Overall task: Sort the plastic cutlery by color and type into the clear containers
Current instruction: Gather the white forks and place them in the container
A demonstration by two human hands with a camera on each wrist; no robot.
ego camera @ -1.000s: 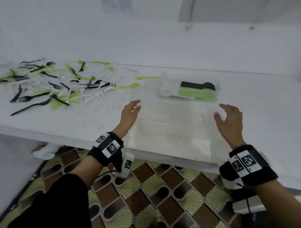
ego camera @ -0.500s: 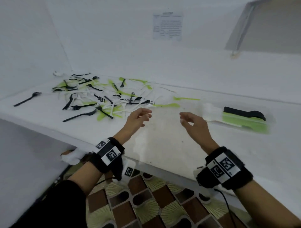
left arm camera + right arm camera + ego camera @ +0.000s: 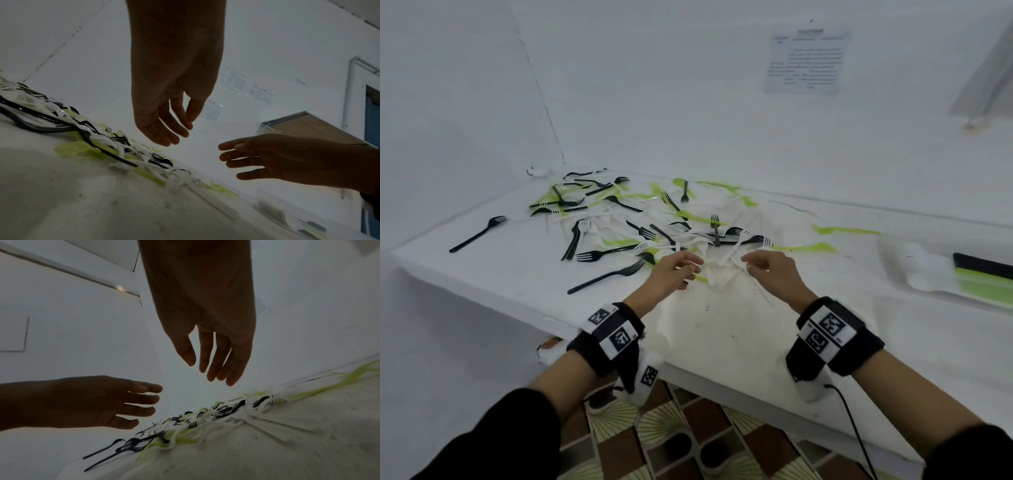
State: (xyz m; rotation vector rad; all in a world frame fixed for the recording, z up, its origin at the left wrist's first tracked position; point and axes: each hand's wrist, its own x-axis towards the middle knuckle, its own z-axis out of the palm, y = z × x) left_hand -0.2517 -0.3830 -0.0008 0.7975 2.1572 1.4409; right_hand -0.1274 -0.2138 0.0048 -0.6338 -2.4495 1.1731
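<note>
A mixed pile of black, green and white plastic cutlery (image 3: 654,226) lies on the white table (image 3: 722,342). My left hand (image 3: 681,270) and right hand (image 3: 756,265) hover side by side just above the pile's near edge, over white pieces (image 3: 717,270). Both have relaxed, slightly bent fingers and hold nothing. The left wrist view shows the left hand (image 3: 168,129) empty above the cutlery (image 3: 98,142). The right hand (image 3: 216,366) is likewise empty in the right wrist view. A clear container (image 3: 914,270) at the far right holds white, black and green pieces.
One black fork (image 3: 479,234) lies apart at the table's left end. Two green pieces (image 3: 846,231) lie between the pile and the container. Walls close in behind and on the left. A paper sheet (image 3: 808,61) hangs on the back wall. Patterned floor shows below the table's front edge.
Both hands have moved left, away from the container, and drawn together over the near edge of the pile. The view has swung left with them.
</note>
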